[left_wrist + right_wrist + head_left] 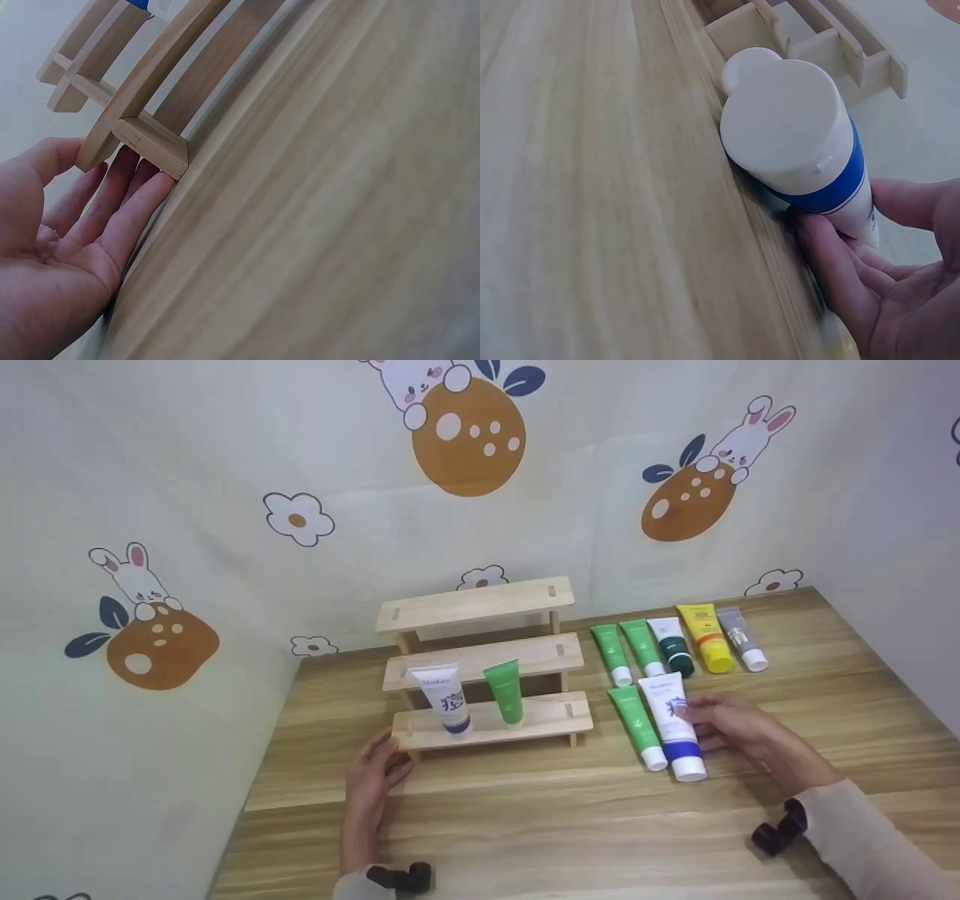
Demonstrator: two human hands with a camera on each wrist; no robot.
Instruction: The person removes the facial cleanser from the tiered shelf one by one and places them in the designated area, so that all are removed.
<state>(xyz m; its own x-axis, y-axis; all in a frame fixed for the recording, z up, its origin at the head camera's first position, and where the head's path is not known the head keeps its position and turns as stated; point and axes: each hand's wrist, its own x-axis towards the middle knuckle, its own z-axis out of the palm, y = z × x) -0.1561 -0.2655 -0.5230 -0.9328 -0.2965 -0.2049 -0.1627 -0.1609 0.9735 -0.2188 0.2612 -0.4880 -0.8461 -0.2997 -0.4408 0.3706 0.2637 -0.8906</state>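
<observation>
A pale cloth printed with white rabbits on orange-brown fruit hangs at the left, at ten o'clock from the left hand. That hand grips the near left end of a three-tier pale wooden rack, thumb at the shelf edge, fingers behind, between seven and eight o'clock of the rack's middle. On the lowest tier a white tube with blue print stands cap down; at its three o'clock stands a green plastic tube, also cap down.

Farther right, on the striped wooden table, a green tube with a white cap lies just beside a large white tube with a blue band, at its nine o'clock. The large tube is between three and four o'clock of the rack. From its three o'clock side the right hand pinches it, fingers partly underneath; whether it touches the table is unclear. Beyond, from eleven to one o'clock, lie two small green tubes, a white-and-dark-green tube, a yellow tube and a grey tube.
</observation>
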